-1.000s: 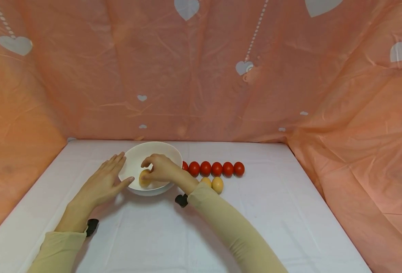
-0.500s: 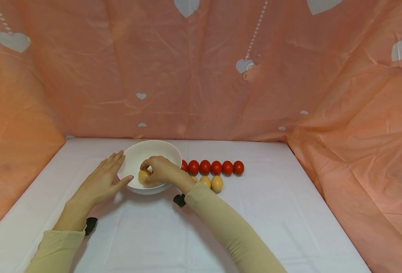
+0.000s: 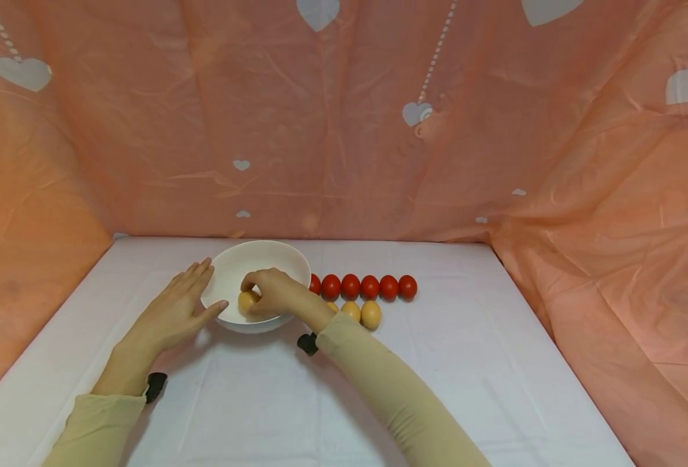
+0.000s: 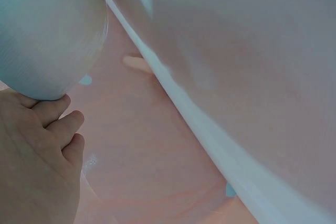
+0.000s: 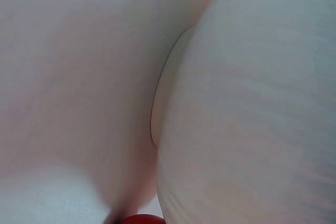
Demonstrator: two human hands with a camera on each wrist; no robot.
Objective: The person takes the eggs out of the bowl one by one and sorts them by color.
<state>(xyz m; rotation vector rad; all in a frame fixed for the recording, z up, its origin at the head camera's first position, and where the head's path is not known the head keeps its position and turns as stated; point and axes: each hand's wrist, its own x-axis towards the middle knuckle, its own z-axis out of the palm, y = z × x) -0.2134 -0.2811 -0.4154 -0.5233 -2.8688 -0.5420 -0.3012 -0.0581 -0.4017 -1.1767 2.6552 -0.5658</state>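
A white bowl [image 3: 227, 282] stands on the table, left of centre. My right hand [image 3: 274, 292] reaches over its near right rim. Thumb and fingers pinch a yellow egg [image 3: 247, 301] low inside the bowl. My left hand [image 3: 169, 314] lies along the bowl's left side, fingers extended and touching the outer wall, thumb at the near rim. In the left wrist view, the left fingers [image 4: 73, 124] press against the rounded underside of the bowl [image 4: 47, 35]. The bowl wall [image 5: 252, 103] fills much of the right wrist view, where the egg is hidden.
Right of the bowl runs a row of several red egg-shaped pieces [image 3: 370, 287]. In front of them lie yellow eggs [image 3: 371, 314], partly covered by the right forearm [image 3: 391, 389]. A white cloth [image 3: 496, 363] covers the table; an orange curtain with hearts [image 3: 367, 162] hangs behind.
My right fingers have closed in around the yellow egg in the bowl, which has shifted very slightly. More of a third yellow egg shows beside the right wrist. The left hand stays at the bowl.
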